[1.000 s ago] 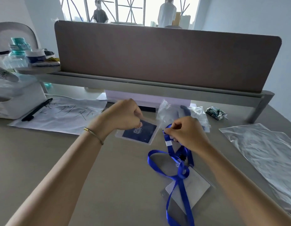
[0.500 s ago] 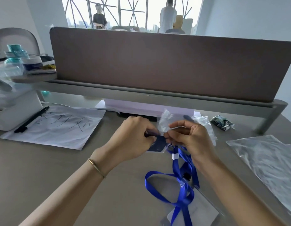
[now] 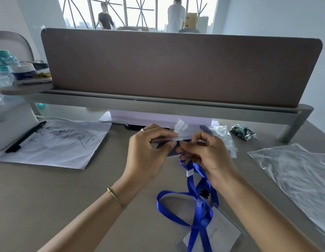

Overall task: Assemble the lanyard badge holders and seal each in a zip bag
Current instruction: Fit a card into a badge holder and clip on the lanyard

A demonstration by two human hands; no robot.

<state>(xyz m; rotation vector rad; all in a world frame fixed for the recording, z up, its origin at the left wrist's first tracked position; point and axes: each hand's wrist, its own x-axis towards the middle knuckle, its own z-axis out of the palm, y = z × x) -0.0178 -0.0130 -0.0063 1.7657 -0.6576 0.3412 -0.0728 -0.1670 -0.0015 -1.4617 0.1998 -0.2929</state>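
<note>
Both hands meet at the centre of the frame, just above the bench (image 3: 49, 206), and this looks like the joining step: fastening lanyard to holder. The left hand (image 3: 149, 155) has its grip pinched on the clear badge holder (image 3: 171, 138), a flat, glossy plastic sleeve with a dark blue card inside, held nearly edge-on. The right hand (image 3: 207, 153) pinches the top end of the blue lanyard (image 3: 191, 180) right against the holder's edge (the clip itself is hidden behind the fingers, so I cannot tell whether it has caught). The ribbon is smooth and satiny, falling in loose loops to the lower centre, where it crosses a second holder (image 3: 221, 237) with a pale card lying flat. A crinkly, translucent zip bag (image 3: 300, 171) waits at the right edge. Next, I judge, comes a fine threading of the clip through the slot, then folding the ribbon small enough for that bag.
</note>
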